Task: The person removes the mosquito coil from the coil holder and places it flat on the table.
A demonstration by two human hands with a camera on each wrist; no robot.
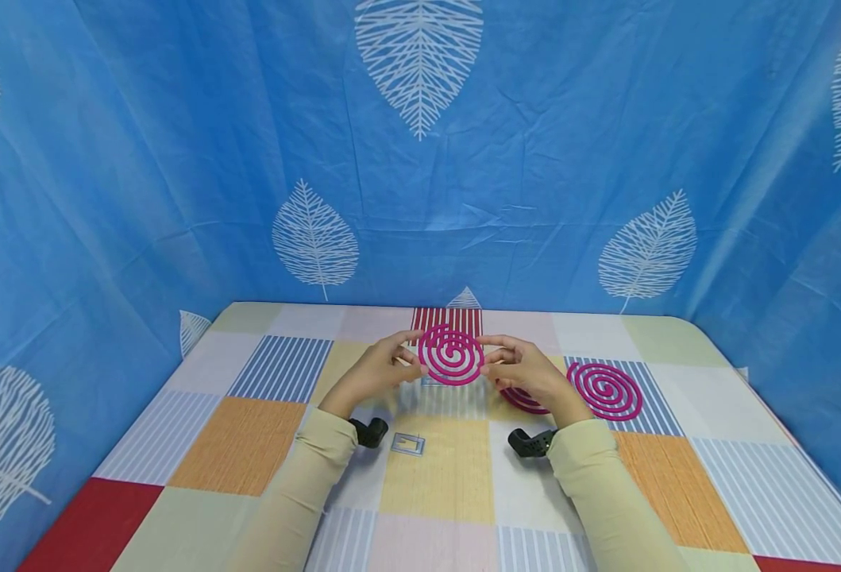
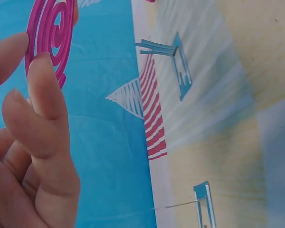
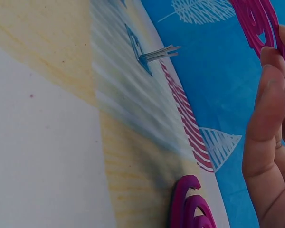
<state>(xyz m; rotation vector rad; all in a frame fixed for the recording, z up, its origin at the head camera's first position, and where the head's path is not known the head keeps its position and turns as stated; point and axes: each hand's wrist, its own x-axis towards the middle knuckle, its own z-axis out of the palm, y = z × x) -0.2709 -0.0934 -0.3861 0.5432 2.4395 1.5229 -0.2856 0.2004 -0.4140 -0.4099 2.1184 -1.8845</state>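
A magenta mosquito coil (image 1: 453,350) is held upright above the table between both hands. My left hand (image 1: 376,369) pinches its left edge with thumb and fingertips, and my right hand (image 1: 530,372) pinches the right edge. In the left wrist view the coil (image 2: 52,33) appears nearly edge-on at the fingertips. The right wrist view also has the coil (image 3: 259,28) at its top right, partly cut off. A second coil (image 1: 523,401) lies on the table, mostly hidden behind the right hand. Farther right lies a third coil (image 1: 605,389).
A small metal coil stand (image 1: 408,444) lies near the left wrist. Another stand (image 2: 183,71), its prongs raised, sits on the table behind the held coil. The table wears a patchwork cloth (image 1: 437,469). A blue leaf-print curtain (image 1: 520,183) encloses the back and sides.
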